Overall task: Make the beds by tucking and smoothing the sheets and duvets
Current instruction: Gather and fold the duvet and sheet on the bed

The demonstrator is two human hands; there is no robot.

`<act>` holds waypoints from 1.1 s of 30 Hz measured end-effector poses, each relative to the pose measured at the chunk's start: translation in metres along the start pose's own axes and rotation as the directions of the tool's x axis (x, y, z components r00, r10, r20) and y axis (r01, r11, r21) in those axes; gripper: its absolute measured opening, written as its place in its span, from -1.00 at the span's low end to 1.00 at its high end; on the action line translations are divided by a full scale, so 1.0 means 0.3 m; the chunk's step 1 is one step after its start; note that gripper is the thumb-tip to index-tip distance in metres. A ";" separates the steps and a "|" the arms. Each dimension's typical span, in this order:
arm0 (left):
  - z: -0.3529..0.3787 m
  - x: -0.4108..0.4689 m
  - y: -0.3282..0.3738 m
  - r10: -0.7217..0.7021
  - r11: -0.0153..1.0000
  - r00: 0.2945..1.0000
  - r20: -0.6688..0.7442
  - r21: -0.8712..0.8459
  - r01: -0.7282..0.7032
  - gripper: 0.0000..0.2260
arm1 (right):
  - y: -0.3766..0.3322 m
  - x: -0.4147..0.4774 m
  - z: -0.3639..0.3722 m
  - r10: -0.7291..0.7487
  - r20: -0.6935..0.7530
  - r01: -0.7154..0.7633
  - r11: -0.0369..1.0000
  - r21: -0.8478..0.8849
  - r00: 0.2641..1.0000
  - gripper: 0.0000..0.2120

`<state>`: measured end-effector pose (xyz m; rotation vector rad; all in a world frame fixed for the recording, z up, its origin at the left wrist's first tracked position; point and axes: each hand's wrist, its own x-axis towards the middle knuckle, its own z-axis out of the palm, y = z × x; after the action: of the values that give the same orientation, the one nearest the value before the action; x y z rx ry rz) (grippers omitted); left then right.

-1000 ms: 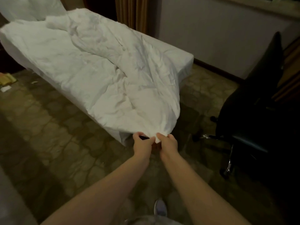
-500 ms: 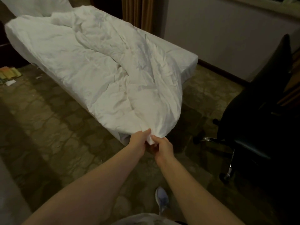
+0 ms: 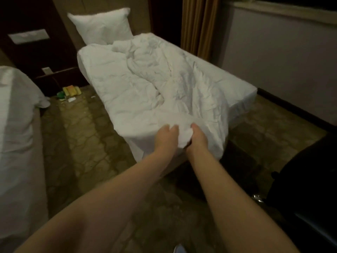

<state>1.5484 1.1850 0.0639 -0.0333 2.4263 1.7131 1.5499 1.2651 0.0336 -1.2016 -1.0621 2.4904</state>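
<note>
Both arms are out straight, and down at the foot corner the left hand and right hand sit almost touching, fingers curled into one bunched wad of the duvet. Nothing slack there: both are holding cloth. That duvet looks soft, puffy and light, with no stiffness at all, so it should follow a pull but drag its wrinkles along. My read is that the corners and hem are the places to take it, hands spread wide rather than close like this. Beyond the hands it lies crumpled and skewed across the bed, heaped along the middle, leaving the sheet bare on the right side. Farthest back, a pillow leans upright at the head.
</note>
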 end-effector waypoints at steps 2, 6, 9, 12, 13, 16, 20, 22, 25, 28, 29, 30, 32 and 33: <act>0.012 0.018 0.238 0.219 0.976 0.975 -0.035 -0.003 -0.219 -0.75 | -0.243 -0.082 0.083 -0.264 -0.020 0.261 0.961 -0.086 0.964 -0.56; -0.054 -0.011 0.529 0.386 0.892 0.903 -0.191 -0.172 -0.418 -0.70 | -0.519 -0.307 0.173 -0.499 0.028 0.492 0.842 -0.222 0.866 -0.32; -0.109 -0.056 0.353 0.212 0.927 0.954 -0.211 -0.266 -0.264 -0.79 | -0.330 -0.273 0.143 -0.466 0.133 0.483 0.859 -0.172 0.875 -0.50; -0.128 -0.142 -0.033 -0.102 0.983 0.976 -0.193 -0.168 0.070 -0.82 | 0.082 -0.193 -0.005 -0.142 0.009 0.142 0.985 -0.098 0.990 -0.54; -0.131 -0.189 -0.148 -0.180 0.977 0.968 -0.177 -0.146 0.155 -0.81 | 0.199 -0.199 -0.064 0.022 -0.004 -0.023 0.998 -0.055 1.000 -0.56; -0.130 -0.291 -0.356 -0.319 0.945 0.945 -0.070 -0.104 0.311 -0.82 | 0.410 -0.219 -0.190 0.397 0.043 -0.400 0.911 0.106 0.917 -0.41; -0.178 -0.308 -0.433 -0.334 0.942 0.938 -0.089 -0.067 0.329 -0.76 | 0.484 -0.265 -0.240 0.438 0.151 -0.460 0.870 0.176 0.886 -0.51; -0.200 -0.314 -0.439 -0.312 0.949 0.946 -0.084 -0.077 0.306 -0.77 | 0.504 -0.295 -0.239 0.400 0.195 -0.433 0.884 0.173 0.895 -0.56; -0.205 -0.343 -0.426 -0.331 0.937 0.943 -0.043 -0.137 0.322 -0.84 | 0.515 -0.321 -0.244 0.420 0.214 -0.458 0.871 0.180 0.882 -0.64; -0.193 -0.345 -0.420 -0.400 0.886 0.916 -0.025 -0.267 0.380 -0.84 | 0.503 -0.287 -0.263 0.448 0.188 -0.475 0.870 0.135 0.874 -0.67; -0.187 -0.345 -0.415 -0.425 0.862 0.905 -0.016 -0.313 0.399 -0.86 | 0.494 -0.273 -0.269 0.459 0.181 -0.482 0.869 0.111 0.870 -0.63; -0.176 -0.342 -0.410 -0.445 0.839 0.896 -0.004 -0.350 0.416 -0.87 | 0.484 -0.256 -0.277 0.465 0.190 -0.487 0.868 0.093 0.865 -0.61; -0.153 -0.340 -0.396 -0.468 0.813 0.884 0.001 -0.390 0.432 -0.90 | 0.458 -0.221 -0.287 0.487 0.202 -0.508 0.858 0.070 0.850 -0.61; -0.142 -0.339 -0.384 -0.470 0.807 0.882 -0.007 -0.409 0.427 -0.91 | 0.440 -0.210 -0.287 0.503 0.200 -0.522 0.852 0.049 0.841 -0.62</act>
<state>1.6565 1.0978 -0.0142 -0.7138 1.8693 1.9566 1.6733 1.1866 -0.0525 -1.4005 -0.6948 3.0668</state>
